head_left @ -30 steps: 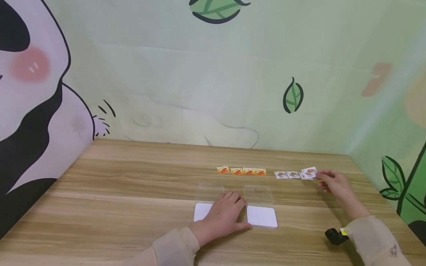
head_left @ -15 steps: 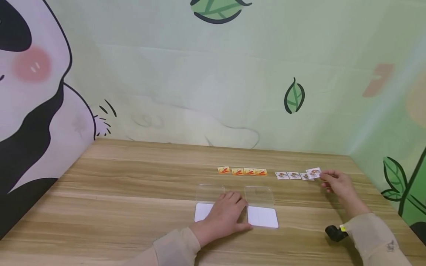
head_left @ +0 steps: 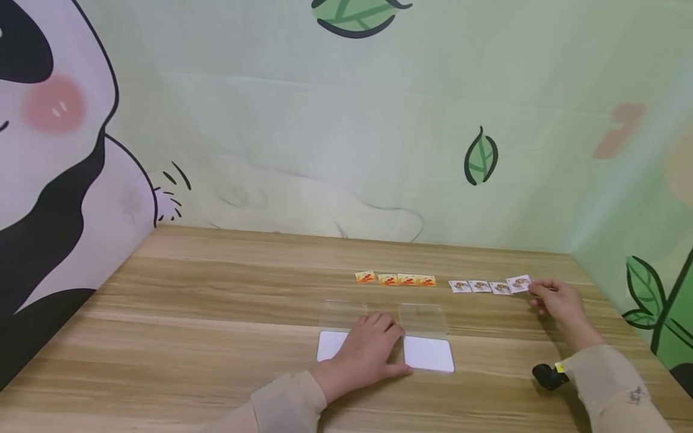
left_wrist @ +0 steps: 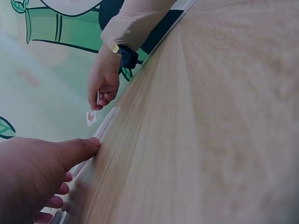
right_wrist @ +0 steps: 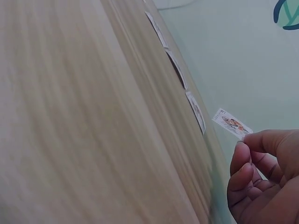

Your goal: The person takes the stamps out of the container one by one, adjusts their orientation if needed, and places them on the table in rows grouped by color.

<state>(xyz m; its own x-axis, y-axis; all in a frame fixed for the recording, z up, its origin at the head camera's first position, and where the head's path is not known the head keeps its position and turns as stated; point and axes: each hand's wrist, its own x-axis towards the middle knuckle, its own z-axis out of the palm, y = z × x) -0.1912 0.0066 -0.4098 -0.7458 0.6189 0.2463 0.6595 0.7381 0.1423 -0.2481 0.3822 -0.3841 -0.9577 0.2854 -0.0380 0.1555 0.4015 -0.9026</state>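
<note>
Between thumb and forefinger, my right hand [head_left: 561, 305] pinches a white postage stamp [right_wrist: 232, 123] by its edge. The stamp has a small coloured picture and a perforated rim, and is held just above the table at the right end of a row of similar stamps [head_left: 480, 286]. My left hand [head_left: 361, 350] rests across two flat cases with clear lids folded back. Its palm side covers part of the left case [head_left: 331, 344], while the thumb touches the near edge of the right case [head_left: 428, 353].
Left of the white row lie several orange-yellow stamps [head_left: 407, 279], one set slightly apart. A wooden table [head_left: 189, 337] runs back to a wall [head_left: 260, 138] printed with a panda and leaves. A black wrist camera [head_left: 549, 376] hangs below my right sleeve.
My right hand has moved the pinched stamp to the right, off the third white stamp it overlapped, to the row's end. The left hand stays in place.
</note>
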